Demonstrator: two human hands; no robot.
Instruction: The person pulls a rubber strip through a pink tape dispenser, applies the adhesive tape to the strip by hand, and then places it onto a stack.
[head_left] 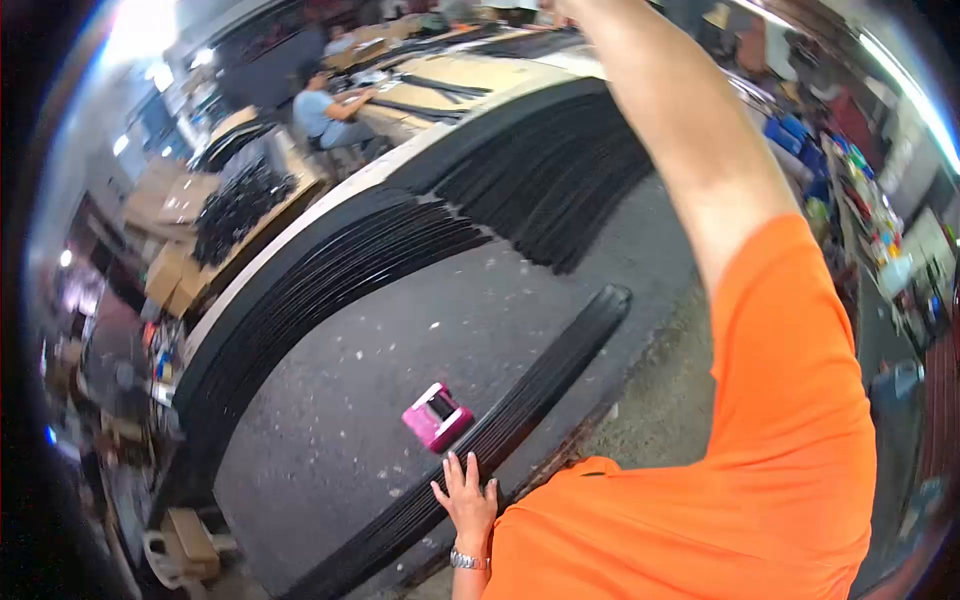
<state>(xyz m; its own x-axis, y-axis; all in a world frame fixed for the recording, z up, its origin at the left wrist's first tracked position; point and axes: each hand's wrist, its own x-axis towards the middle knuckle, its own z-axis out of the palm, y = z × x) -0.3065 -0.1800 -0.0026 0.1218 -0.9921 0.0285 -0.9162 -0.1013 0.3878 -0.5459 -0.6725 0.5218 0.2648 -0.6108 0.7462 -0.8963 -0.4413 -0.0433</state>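
Observation:
My left hand (pixel 466 500), with a metal watch at its wrist, lies with fingers spread on a long bundle of thin black strips (pixel 545 375). The bundle runs slantwise along the near side of the dark table (pixel 340 390). Just beyond my fingertips sits a small pink and white boxy thing (pixel 437 418) with a dark middle, close beside the bundle. My right arm (pixel 675 120) reaches up to the top edge of the view, and its hand is cut off there.
Two wide rows of black strips, one on the left (pixel 300 300) and one farther back (pixel 560 160), line the table's far side. A person (pixel 328 108) sits at a pale table behind. Cardboard boxes (pixel 172 275) stand left, and a plastic chair (pixel 180 545) is at lower left.

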